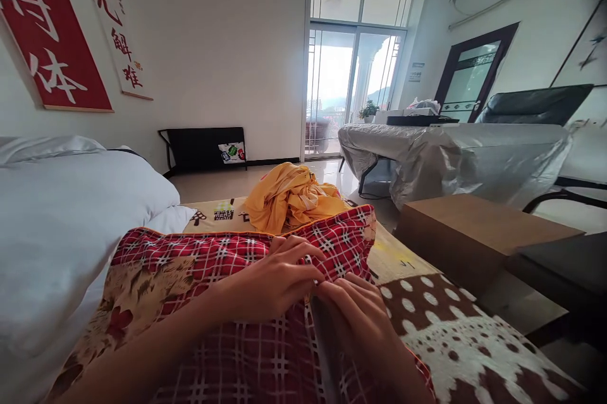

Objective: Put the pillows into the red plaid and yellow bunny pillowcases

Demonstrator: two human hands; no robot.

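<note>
A red plaid cloth (222, 258) with orange edging and a flowered tan patch lies spread before me. My left hand (284, 277) is closed, thumb and fingers pinching the cloth near its middle. Right beside it, my right hand (355, 309) is closed on the same cloth, its fingertips almost meeting the left ones. A dark grey strip (325, 347) runs down from between the hands; I cannot tell whether it is part of the cloth. Just beyond the cloth sits a crumpled yellow-orange fabric heap (289, 198), touched by neither hand.
Under the cloth is a patterned brown and cream blanket (436, 322). White bedding (71, 220) bulges at the left. To the right stand a brown wooden box-like table (493, 220) and a plastic-covered table (474, 145). A black low rack (199, 148) leans by the far wall.
</note>
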